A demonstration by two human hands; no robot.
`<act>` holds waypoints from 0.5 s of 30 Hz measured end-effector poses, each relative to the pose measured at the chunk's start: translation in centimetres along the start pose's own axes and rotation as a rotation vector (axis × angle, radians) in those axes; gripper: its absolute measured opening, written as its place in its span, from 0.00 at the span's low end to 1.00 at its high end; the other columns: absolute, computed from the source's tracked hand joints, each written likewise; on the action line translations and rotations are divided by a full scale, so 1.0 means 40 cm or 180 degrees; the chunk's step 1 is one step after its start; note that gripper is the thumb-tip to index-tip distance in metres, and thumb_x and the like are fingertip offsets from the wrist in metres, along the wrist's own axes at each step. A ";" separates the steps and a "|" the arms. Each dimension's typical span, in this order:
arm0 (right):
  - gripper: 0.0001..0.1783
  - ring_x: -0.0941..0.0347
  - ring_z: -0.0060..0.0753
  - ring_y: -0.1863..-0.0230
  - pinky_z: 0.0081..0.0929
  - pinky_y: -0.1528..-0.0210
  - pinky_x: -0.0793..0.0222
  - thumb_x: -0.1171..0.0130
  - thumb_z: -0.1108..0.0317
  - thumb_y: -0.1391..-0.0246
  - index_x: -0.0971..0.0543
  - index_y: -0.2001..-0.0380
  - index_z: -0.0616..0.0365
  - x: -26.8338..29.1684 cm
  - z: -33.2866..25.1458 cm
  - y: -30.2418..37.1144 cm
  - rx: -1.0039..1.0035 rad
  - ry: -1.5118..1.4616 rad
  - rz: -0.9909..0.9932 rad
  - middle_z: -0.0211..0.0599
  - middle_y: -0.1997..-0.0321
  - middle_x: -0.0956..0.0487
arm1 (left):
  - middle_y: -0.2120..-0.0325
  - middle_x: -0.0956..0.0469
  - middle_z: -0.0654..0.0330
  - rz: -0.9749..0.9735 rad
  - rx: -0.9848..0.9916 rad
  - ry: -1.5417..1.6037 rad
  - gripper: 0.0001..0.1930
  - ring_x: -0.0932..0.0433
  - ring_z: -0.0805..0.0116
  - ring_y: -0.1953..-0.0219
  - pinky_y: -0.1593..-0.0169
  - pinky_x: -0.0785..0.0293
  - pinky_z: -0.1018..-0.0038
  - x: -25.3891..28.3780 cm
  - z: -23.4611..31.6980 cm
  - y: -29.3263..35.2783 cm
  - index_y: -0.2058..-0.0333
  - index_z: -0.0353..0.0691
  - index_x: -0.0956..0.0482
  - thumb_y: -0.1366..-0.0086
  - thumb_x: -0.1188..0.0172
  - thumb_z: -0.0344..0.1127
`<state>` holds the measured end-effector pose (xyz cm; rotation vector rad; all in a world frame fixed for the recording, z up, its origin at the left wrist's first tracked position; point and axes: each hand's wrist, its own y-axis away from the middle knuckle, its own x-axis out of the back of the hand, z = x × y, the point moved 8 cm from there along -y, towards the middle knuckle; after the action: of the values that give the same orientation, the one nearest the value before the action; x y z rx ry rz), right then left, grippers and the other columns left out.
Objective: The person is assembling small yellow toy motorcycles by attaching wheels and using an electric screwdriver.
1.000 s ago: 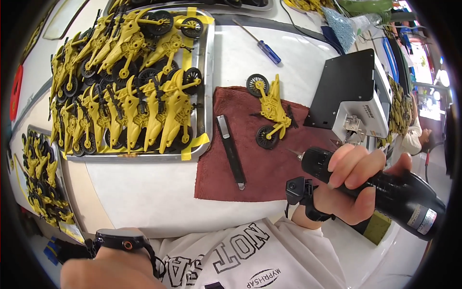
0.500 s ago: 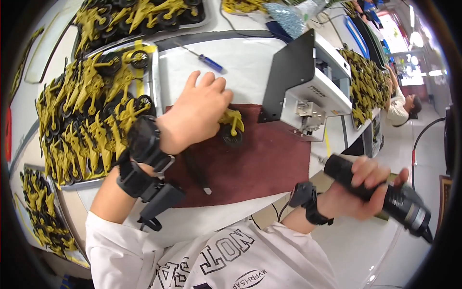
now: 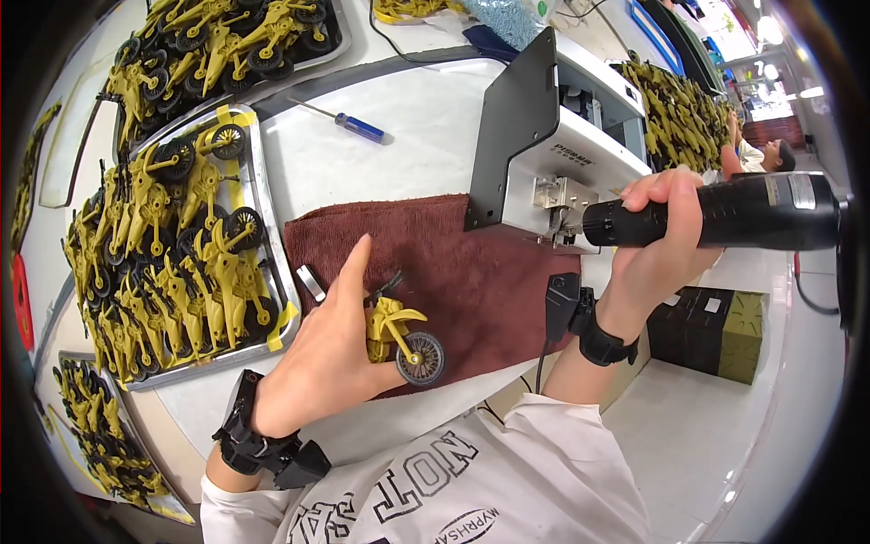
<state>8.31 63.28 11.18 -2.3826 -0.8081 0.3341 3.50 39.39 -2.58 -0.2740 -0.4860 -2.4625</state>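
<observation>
A yellow and black toy motorcycle [image 3: 388,328] stands on the dark red cloth [image 3: 489,308], its spoked front wheel toward me. My left hand [image 3: 322,349] grips it from the left, the index finger stretched along it and the thumb by the wheel. In my right hand [image 3: 666,222] is a black electric screwdriver [image 3: 752,213], held level. Its front end points left at the metal outlet of a white screw feeder [image 3: 566,150]; whether the bit touches there I cannot tell. A small silvery piece [image 3: 311,283] lies beside my left hand.
Trays of yellow toy motorcycles [image 3: 172,263] fill the left side and far left. A blue-handled screwdriver [image 3: 361,125] lies on the white table beyond the cloth. More toys [image 3: 675,127] lie behind the feeder, near another person [image 3: 761,156]. A dark box [image 3: 707,331] sits low at right.
My right hand has raised the electric screwdriver and brought its front end to the feeder. My left hand has moved nearer me with the toy motorcycle, whose front now shows more fully.
</observation>
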 end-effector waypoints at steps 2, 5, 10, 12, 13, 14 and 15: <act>0.31 0.36 0.28 0.83 0.29 0.75 0.35 0.48 0.75 0.50 0.43 0.42 0.63 0.000 0.000 0.001 -0.0062 -0.0041 -0.0039 0.35 0.81 0.33 | 0.57 0.29 0.41 0.0069 0.0005 -0.0162 0.56 0.26 0.47 0.57 0.56 0.29 0.62 0.006 0.019 -0.002 0.37 0.29 0.60 0.57 0.29 0.34; 0.32 0.34 0.26 0.85 0.24 0.76 0.33 0.48 0.78 0.52 0.45 0.42 0.68 -0.004 0.000 0.010 -0.0104 -0.0186 -0.0018 0.37 0.82 0.29 | 0.54 0.35 0.41 0.0054 -0.0129 -0.0395 0.56 0.30 0.45 0.54 0.53 0.31 0.61 0.010 0.010 -0.023 0.36 0.30 0.60 0.57 0.30 0.34; 0.29 0.35 0.28 0.84 0.28 0.76 0.35 0.49 0.76 0.49 0.41 0.43 0.64 -0.021 -0.007 0.011 -0.0034 0.0121 -0.0018 0.35 0.80 0.33 | 0.59 0.32 0.46 0.0030 -0.0446 -0.0601 0.49 0.27 0.51 0.62 0.57 0.28 0.67 -0.015 -0.001 -0.028 0.36 0.36 0.56 0.53 0.36 0.26; 0.29 0.36 0.27 0.84 0.28 0.76 0.35 0.49 0.76 0.49 0.41 0.43 0.64 -0.022 -0.006 0.011 -0.0045 0.0142 -0.0039 0.35 0.81 0.33 | 0.62 0.31 0.47 0.0239 -0.0247 -0.0903 0.44 0.27 0.49 0.69 0.64 0.27 0.64 -0.015 -0.009 -0.024 0.37 0.39 0.52 0.52 0.41 0.21; 0.29 0.36 0.27 0.84 0.28 0.75 0.36 0.48 0.76 0.49 0.41 0.43 0.64 -0.017 -0.006 0.010 -0.0042 0.0069 -0.0018 0.34 0.81 0.33 | 0.62 0.31 0.47 0.0233 -0.0242 -0.0904 0.44 0.27 0.49 0.69 0.64 0.27 0.64 -0.019 -0.013 -0.028 0.37 0.39 0.52 0.52 0.41 0.21; 0.29 0.36 0.27 0.84 0.28 0.75 0.36 0.48 0.76 0.50 0.41 0.43 0.64 -0.011 -0.006 0.008 -0.0038 -0.0005 0.0004 0.34 0.81 0.33 | 0.65 0.30 0.48 0.0202 -0.0288 -0.0759 0.44 0.26 0.50 0.70 0.65 0.27 0.64 -0.026 -0.016 -0.033 0.36 0.39 0.52 0.52 0.41 0.22; 0.29 0.36 0.27 0.84 0.28 0.75 0.36 0.48 0.76 0.50 0.41 0.43 0.64 -0.009 -0.003 0.009 -0.0050 -0.0015 0.0005 0.34 0.81 0.33 | 0.68 0.29 0.49 0.0181 -0.0324 -0.0618 0.44 0.26 0.51 0.71 0.66 0.27 0.64 -0.028 -0.016 -0.036 0.36 0.40 0.52 0.52 0.41 0.23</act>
<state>8.26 62.79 11.08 -2.3981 -0.8140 0.3351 3.47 40.82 -3.90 -0.5652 -0.4277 -2.4204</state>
